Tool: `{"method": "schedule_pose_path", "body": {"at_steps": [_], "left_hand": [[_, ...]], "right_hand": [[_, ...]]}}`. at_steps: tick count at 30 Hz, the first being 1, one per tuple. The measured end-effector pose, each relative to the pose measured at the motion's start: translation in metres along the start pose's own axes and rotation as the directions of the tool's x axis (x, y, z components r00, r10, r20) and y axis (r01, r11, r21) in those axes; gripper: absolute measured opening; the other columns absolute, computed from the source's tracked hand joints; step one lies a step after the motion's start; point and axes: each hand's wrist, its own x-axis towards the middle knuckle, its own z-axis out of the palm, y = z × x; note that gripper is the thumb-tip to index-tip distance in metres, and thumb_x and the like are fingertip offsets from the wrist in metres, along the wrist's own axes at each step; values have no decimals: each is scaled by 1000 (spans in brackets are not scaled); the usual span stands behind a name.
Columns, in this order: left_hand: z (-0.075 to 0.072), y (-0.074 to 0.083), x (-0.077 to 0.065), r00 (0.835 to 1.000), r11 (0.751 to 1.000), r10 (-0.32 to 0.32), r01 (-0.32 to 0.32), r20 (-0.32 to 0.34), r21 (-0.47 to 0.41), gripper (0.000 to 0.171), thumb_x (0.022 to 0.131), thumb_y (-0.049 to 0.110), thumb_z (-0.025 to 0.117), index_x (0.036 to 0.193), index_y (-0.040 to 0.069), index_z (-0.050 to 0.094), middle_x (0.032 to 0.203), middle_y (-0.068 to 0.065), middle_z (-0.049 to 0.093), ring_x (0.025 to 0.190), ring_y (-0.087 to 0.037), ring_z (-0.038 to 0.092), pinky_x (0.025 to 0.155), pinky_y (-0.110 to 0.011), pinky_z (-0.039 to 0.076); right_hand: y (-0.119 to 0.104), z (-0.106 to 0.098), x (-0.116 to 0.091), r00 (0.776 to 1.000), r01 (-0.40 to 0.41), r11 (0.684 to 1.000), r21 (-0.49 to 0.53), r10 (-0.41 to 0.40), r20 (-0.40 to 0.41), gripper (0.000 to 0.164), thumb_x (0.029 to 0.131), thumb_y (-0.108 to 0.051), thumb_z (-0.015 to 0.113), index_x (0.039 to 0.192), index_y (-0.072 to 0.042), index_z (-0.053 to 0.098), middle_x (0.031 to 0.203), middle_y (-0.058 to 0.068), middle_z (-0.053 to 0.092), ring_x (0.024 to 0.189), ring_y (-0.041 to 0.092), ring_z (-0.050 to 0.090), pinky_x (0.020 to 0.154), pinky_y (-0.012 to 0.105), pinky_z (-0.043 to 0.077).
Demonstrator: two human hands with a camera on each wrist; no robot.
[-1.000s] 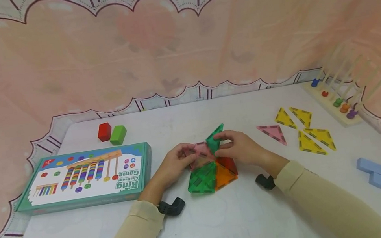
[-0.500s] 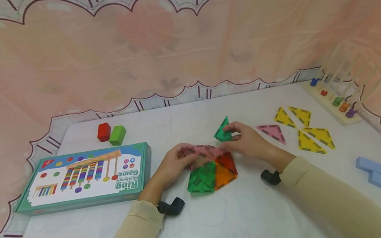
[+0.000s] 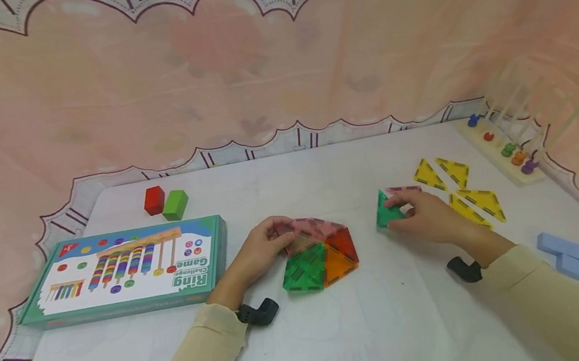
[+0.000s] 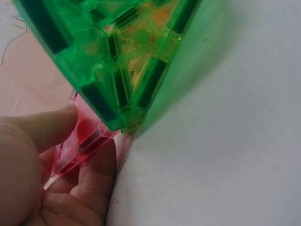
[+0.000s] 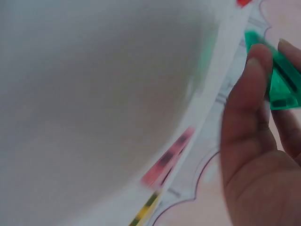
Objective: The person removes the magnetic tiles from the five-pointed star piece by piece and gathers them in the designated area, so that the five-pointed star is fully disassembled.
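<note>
At mid-table stands a low cluster of translucent magnetic tiles: a pink tile [image 3: 317, 227], a green tile [image 3: 306, 269], an orange tile [image 3: 340, 264] and a red tile [image 3: 343, 242]. My left hand [image 3: 256, 252] pinches the cluster's pink edge between thumb and fingers, as the left wrist view also shows. To the right, my right hand [image 3: 429, 216] pinches a loose green triangular magnetic tile [image 3: 387, 212], held up off the table in the right wrist view. Partly hidden behind that hand lies a loose pink triangle [image 3: 404, 189].
Several yellow triangular tiles [image 3: 453, 173] lie right of the right hand. Beyond them stands a peg rack [image 3: 503, 151] with small figures; blue blocks [image 3: 563, 253] lie nearer. On the left are a game box [image 3: 132, 269], a red block [image 3: 154, 200] and a green block [image 3: 175, 204].
My right hand has drawn the green triangular tile away from the cluster and carried it right, close to the loose pink triangle. The left hand has stayed at the cluster.
</note>
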Motion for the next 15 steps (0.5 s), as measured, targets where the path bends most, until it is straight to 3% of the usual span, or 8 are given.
{"method": "schedule_pose_path", "body": {"at_steps": [7, 15], "left_hand": [[-1, -3, 1, 1000, 1000, 3, -3, -1, 2, 27, 83, 35, 62, 108, 25, 57, 92, -2, 57, 84, -20, 51, 73, -33, 42], [0, -3, 1, 1000, 1000, 10, -10, 2, -11, 27, 83, 34, 62, 109, 24, 57, 94, -3, 56, 85, -21, 51, 73, -33, 42]], "right_hand": [[19, -8, -9, 999, -32, 997, -77, 33, 19, 35, 80, -26, 67, 112, -18, 55, 109, 8, 54, 88, 22, 48, 70, 31, 44], [23, -7, -5, 999, -40, 988, -147, 37, -24, 51, 80, -20, 68, 126, -17, 46, 112, 10, 50, 91, 24, 46, 73, 34, 45]]}}
